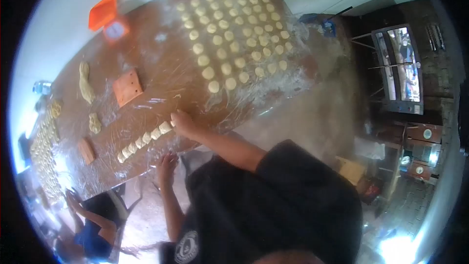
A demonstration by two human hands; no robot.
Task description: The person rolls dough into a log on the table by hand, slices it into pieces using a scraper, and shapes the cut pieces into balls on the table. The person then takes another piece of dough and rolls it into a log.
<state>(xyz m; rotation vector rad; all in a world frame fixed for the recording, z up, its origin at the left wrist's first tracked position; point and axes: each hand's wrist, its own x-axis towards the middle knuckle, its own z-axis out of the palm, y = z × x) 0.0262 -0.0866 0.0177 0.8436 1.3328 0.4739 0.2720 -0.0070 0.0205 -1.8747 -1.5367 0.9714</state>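
While right hand touches dough, grip unclear | left hand unclenched | pan atop scale

Brown bench, streaked with white powder | dough rounds, set in rows | orange scale, placed near far edge | dough strip and dough lump, laid apart | reddish slab | wooden block | cut dough pieces, lined up near front edge | small dough pieces, massed at left end

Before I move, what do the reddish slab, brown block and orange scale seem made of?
Reddish slab: matt wood or plastic, unclear; dull face, dark spots. Brown block: probably unpolished wood, by its tan tone. Orange scale: likely smooth plastic, by its bright colour.
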